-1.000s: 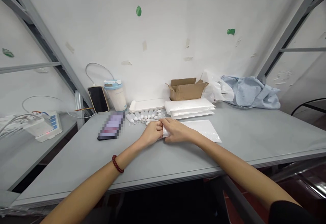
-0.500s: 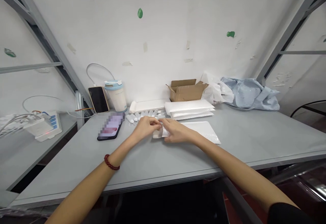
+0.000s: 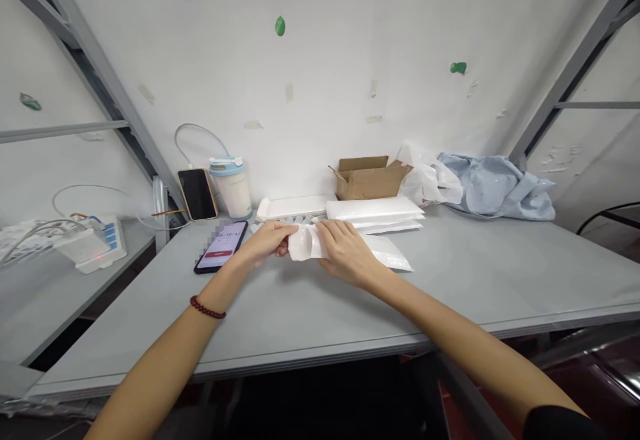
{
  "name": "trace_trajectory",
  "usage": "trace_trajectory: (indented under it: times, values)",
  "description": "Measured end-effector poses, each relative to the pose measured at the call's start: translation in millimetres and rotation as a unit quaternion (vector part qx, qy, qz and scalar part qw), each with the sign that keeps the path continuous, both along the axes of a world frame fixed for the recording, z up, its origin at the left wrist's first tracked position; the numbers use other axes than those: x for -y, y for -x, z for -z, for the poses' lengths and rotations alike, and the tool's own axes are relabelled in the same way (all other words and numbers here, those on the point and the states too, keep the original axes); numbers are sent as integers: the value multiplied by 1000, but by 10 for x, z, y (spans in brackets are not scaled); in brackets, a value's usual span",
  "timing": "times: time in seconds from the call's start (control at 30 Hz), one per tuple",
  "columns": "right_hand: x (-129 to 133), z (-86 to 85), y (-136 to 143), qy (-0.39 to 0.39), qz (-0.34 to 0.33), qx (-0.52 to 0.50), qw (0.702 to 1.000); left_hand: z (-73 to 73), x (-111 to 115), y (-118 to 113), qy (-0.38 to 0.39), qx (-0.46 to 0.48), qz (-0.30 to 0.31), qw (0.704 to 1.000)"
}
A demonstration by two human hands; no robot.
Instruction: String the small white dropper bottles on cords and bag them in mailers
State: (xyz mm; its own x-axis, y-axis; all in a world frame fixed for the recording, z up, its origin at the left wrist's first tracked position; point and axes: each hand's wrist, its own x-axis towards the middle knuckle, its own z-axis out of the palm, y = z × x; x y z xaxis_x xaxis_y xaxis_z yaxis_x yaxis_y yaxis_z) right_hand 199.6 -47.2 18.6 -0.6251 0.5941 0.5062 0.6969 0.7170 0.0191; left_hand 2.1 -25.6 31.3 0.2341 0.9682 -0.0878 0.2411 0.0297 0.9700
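A white bubble mailer [image 3: 387,252] is between my hands above the grey table, its flap end turned to the left. The fingers of my left hand [image 3: 270,240] pinch the edge of the flap. Around the mailer's body, near the flap, my right hand [image 3: 345,250] is closed with the thumb underneath. Behind my hands lie several small white tagged items [image 3: 300,220], partly covered by my fingers. A stack of white bubble mailers [image 3: 373,210] rests just beyond my right hand.
Left of my hands lies a phone with a lit screen [image 3: 223,245]. A second phone [image 3: 197,193] leans by a lidded cup [image 3: 233,190]. Along the wall stand an open cardboard box [image 3: 373,182], a white plastic bag [image 3: 430,180] and blue cloth [image 3: 500,187]. A power strip [image 3: 103,247] sits far left.
The mailer's flap end has been raised and turned toward me. My left hand has moved slightly left and now grips the flap's edge; my right hand has closed around the mailer.
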Motion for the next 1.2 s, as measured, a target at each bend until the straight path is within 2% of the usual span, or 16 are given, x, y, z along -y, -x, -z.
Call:
trace_trajectory:
  times: [0.1,0.23,0.33,0.4,0.47,0.53,0.6,0.67,0.73,0.87,1.0,1.1,1.2]
  values:
    - [47,56,62,-56,53,20,997,21,-23,-39,14,75,-50,996]
    - [45,123,95,-90,47,36,994,15,-6,-89,-4,117,-45,992]
    - [-5,128,76,-94,48,39,994,-27,36,-106,-66,92,-50,992]
    - [-39,111,51,-106,53,34,992,-40,69,-119,-155,28,-50,986]
    - [-57,91,27,-121,56,27,991,-20,98,-144,-279,-64,-42,957]
    - [-57,80,14,-120,62,22,991,36,113,-182,-406,-147,-30,901]
    - [-47,81,16,-99,78,16,992,119,108,-223,-502,-200,-17,841]
    - [-38,92,25,-73,99,8,992,207,88,-255,-549,-233,-1,803]
    - [-36,103,31,-55,112,-1,992,284,68,-278,-556,-256,6,791]
    - [-44,114,21,-46,110,-42,992,385,65,-325,-532,-274,-12,801]
    - [-53,124,1,-34,97,-93,990,431,106,-408,-477,-269,-41,835]
    - [-74,113,-15,-39,90,-130,987,408,135,-451,-428,-245,-48,869]
    - [-116,46,-55,-90,78,-160,980,313,142,-462,-379,-191,-47,904]
